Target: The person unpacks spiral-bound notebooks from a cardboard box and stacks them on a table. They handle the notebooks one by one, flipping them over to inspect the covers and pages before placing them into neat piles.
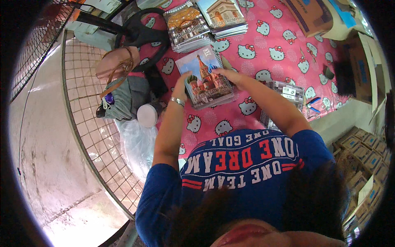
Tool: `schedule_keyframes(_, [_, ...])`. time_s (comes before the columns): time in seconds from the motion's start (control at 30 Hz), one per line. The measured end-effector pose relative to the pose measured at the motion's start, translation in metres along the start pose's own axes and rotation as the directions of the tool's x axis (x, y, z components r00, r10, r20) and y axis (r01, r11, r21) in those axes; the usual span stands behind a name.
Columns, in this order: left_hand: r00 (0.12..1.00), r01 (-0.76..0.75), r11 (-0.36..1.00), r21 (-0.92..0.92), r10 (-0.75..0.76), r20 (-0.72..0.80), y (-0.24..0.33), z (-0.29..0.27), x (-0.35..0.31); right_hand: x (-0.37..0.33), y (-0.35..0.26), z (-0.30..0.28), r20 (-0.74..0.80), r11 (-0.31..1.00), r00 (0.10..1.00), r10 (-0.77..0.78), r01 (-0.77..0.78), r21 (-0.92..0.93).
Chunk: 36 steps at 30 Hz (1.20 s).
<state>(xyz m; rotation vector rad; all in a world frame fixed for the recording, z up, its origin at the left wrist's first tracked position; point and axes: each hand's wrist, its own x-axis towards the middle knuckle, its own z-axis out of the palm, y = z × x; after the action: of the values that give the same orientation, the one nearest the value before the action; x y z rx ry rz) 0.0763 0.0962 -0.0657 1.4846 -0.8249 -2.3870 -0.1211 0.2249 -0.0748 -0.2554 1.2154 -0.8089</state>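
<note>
A small stack of notebooks point(205, 80) lies in front of me on the pink tablecloth point(251, 68), its top cover showing a colourful onion-domed cathedral. My left hand point(182, 86) presses along its left edge, the fingers partly hidden by the covers. On the opposite side my right hand point(228, 76) grips the right edge, with the thumb lying on the top cover. Just beyond are a stack of spiral notebooks with a domed interior on the cover point(187, 29) and another stack picturing a stone arch point(222, 16).
Right of my right forearm lie spiral notebooks with a barcode label point(290, 92) and blue-handled pliers point(314, 105). On the left are a black round stand point(142, 35), grey cloth point(129, 92), a white round tub point(147, 115) and clear plastic point(138, 144). Cardboard boxes point(310, 18) stand far right.
</note>
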Motion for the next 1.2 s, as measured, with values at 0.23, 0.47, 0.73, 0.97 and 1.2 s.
schedule_keyframes(0.23, [0.993,0.107,0.987,0.124,-0.112,0.036,0.04,0.002,0.023,0.013,-0.01,0.009,-0.111,0.989,0.985,-0.132,0.139,0.053])
schedule_keyframes(0.47, [0.999,0.044,0.999,0.017,-0.045,0.012,0.03,-0.008,0.026,-0.011,-0.025,0.022,-0.216,0.961,0.954,-0.209,0.241,0.133])
schedule_keyframes(0.73, [0.999,-0.052,0.997,0.052,0.051,0.012,0.004,-0.019,0.017,-0.005,-0.032,0.033,-0.417,0.969,0.902,-0.113,0.193,0.154])
schedule_keyframes(0.97, [0.993,-0.03,0.994,-0.107,0.042,0.111,-0.012,-0.002,-0.004,0.022,0.005,-0.009,-0.188,0.927,0.934,-0.305,0.336,0.168])
schedule_keyframes(1.2, [0.998,0.0,0.999,0.051,-0.003,0.067,-0.009,-0.004,0.002,0.015,0.007,-0.005,-0.277,0.934,0.892,-0.358,0.334,-0.13])
